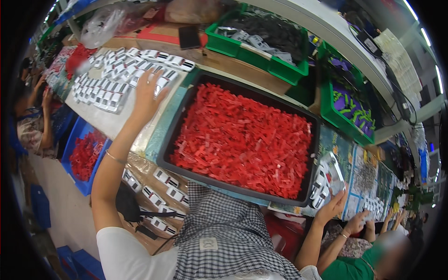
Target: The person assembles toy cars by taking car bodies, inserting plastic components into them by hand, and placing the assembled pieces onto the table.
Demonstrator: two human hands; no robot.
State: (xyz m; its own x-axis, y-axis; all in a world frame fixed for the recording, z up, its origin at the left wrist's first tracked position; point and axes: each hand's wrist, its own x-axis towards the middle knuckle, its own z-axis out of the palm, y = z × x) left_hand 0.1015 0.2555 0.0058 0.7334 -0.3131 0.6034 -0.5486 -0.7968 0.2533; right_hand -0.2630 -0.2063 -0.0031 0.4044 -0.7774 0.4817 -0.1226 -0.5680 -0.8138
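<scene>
My left hand [148,93] is stretched out over rows of small white toy cars [114,86] at the far left of the table, its fingers spread and touching or just above the nearest ones. At the right, my right hand [331,207] has its fingers closed on the lower end of a white toy car body [337,175]. More white car bodies [318,184] lie in a heap beside it. Between my hands sits a large black tray [238,185] full of small red plastic parts [242,140].
Green bins [289,74] with dark and white parts stand behind the tray; another green bin [343,123] holds purple and green pieces. A blue bin [93,179] of red parts and a box with white cars [154,196] are at the lower left. Co-workers' hands [357,221] are close on the right.
</scene>
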